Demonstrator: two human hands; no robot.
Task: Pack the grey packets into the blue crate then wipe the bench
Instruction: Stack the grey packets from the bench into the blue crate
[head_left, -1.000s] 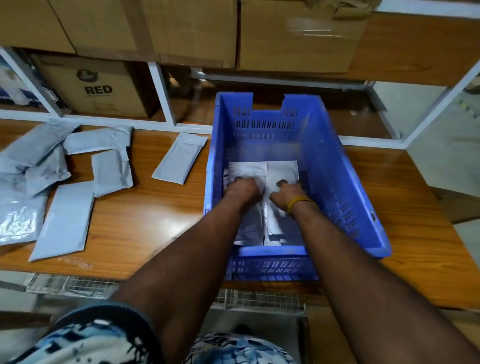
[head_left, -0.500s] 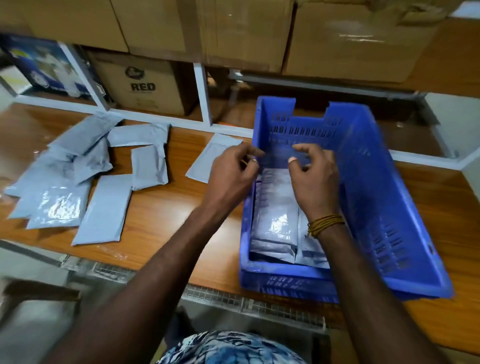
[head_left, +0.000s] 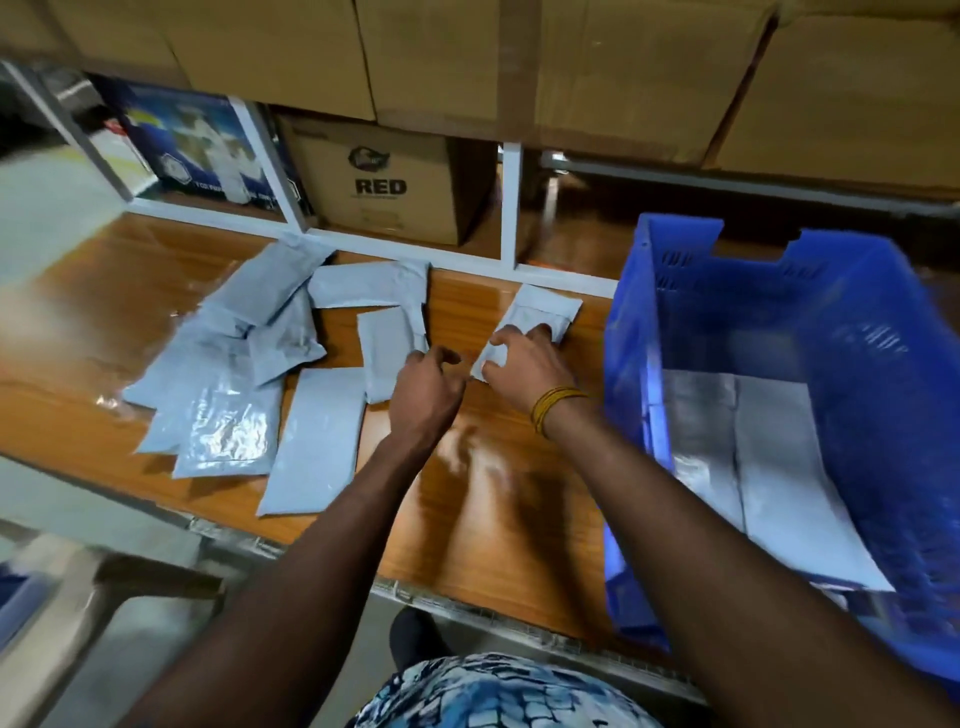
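The blue crate stands at the right of the wooden bench, with two grey packets lying flat side by side on its floor. Just left of the crate lies a single grey packet; my right hand is closed on its near end, fingers on top and thumb at the corner. My left hand hovers beside it with curled, parted fingers and holds nothing, right by another grey packet. Several more grey packets lie in a loose pile further left.
A white shelf frame runs along the back of the bench. A cardboard box marked RED and a blue printed box sit under the shelf, and large cartons rest on top. The bench's front edge is close to my body.
Both hands have come out of the crate and moved left over the bench. My right hand has closed on the single packet beside the crate. The view has swung left.
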